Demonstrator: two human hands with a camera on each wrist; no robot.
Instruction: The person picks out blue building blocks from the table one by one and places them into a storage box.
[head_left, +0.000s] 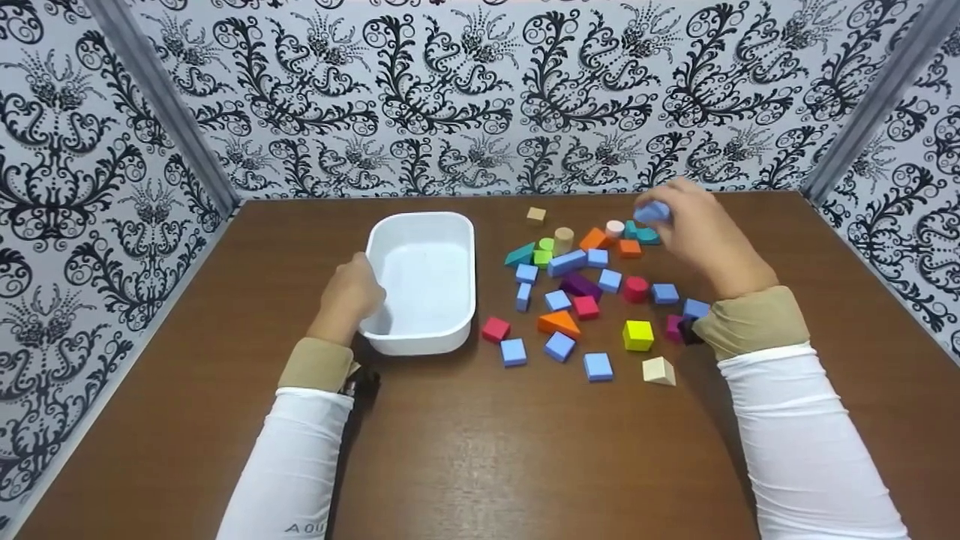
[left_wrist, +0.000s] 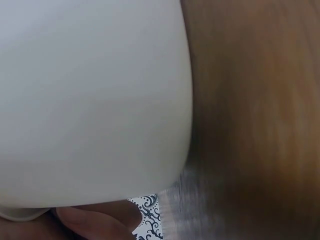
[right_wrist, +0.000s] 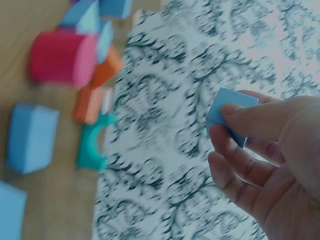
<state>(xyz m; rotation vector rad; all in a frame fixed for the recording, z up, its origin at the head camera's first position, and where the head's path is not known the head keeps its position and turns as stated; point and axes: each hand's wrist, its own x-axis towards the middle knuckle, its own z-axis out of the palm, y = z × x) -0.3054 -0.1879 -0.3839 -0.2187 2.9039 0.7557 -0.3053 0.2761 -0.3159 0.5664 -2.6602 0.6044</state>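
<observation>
A white rectangular tub [head_left: 420,344] stands on the brown table, its inside bare. My left hand [head_left: 350,291] grips the tub's left rim; in the left wrist view the tub's outer wall [left_wrist: 95,110] fills much of the picture, with fingertips [left_wrist: 72,216] at its edge. Raised over the far right of the table, my right hand [head_left: 694,229] pinches a blue block [head_left: 652,212] between thumb and fingers. The right wrist view shows this blue block [right_wrist: 230,112] held clear of the other blocks, two of its faces visible.
Right of the tub, many loose blocks lie scattered: a yellow cube [head_left: 638,335], a red cylinder [head_left: 636,289], an orange triangle [head_left: 559,324], a purple block [head_left: 580,285], a teal arch [right_wrist: 92,142] and several blue ones. Patterned walls [head_left: 480,97] enclose the table's back and sides.
</observation>
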